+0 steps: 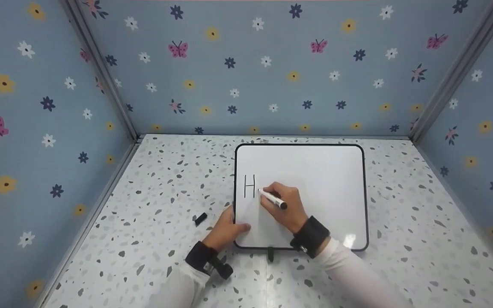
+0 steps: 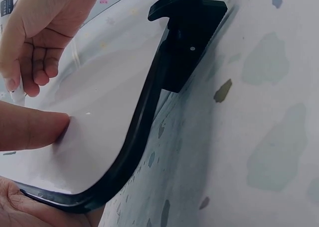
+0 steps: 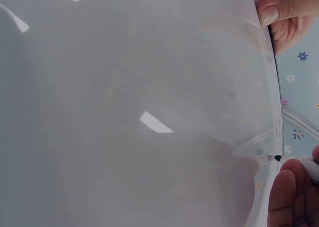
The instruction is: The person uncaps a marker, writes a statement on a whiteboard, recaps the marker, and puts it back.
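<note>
A whiteboard (image 1: 315, 171) with a black rim stands on the speckled table, its surface facing me. Near its left side a black letter H (image 1: 250, 186) is drawn. My right hand (image 1: 287, 205) pinches a white marker (image 1: 273, 198), black end toward me and tip at the board just right of the H. In the right wrist view the marker's dark tip (image 3: 278, 158) shows beside the fingers. My left hand (image 1: 225, 231) grips the board's lower left edge, thumb (image 2: 37, 127) on the white face and fingers behind the rim.
A small black marker cap (image 1: 201, 219) lies on the table (image 1: 156, 222) left of the board. A black stand foot (image 1: 271, 254) juts from the board's bottom edge. Blue flowered panels (image 1: 246, 64) enclose the back and both sides.
</note>
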Demonstrator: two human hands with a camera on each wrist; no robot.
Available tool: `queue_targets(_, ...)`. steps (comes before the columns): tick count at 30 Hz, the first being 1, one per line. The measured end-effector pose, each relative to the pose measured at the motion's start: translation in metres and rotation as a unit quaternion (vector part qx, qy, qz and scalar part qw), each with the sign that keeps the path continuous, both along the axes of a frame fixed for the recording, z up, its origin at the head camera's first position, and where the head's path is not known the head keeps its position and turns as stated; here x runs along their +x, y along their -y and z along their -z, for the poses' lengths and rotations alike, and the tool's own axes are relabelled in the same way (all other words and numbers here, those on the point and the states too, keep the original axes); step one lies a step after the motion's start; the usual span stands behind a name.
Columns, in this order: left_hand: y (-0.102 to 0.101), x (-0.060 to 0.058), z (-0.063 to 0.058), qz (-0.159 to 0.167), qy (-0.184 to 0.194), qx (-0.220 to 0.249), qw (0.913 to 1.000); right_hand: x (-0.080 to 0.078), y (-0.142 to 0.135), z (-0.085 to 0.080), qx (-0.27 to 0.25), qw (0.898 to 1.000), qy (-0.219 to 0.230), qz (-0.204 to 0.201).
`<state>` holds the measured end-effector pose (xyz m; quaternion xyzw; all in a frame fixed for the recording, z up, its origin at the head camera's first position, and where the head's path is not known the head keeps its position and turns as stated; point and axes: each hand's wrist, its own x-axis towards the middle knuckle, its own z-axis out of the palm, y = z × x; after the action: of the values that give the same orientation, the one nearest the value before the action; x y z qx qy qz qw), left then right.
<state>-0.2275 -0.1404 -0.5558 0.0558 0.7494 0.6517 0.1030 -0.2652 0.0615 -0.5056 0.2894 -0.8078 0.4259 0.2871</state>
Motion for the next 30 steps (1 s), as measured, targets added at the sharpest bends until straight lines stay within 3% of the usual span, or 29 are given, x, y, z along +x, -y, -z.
queue_targets(14, -0.002, 0.000, 0.000, -0.004, 0.009, 0.003, 1.0000, 0.002, -0.011, -0.001, -0.003, 1.000, -0.010, 0.015)
queue_targets(30, -0.002, 0.000, 0.000, -0.005, -0.008, 0.004, 0.9999, -0.002, -0.006, -0.004, -0.001, 0.999, -0.012, 0.035)
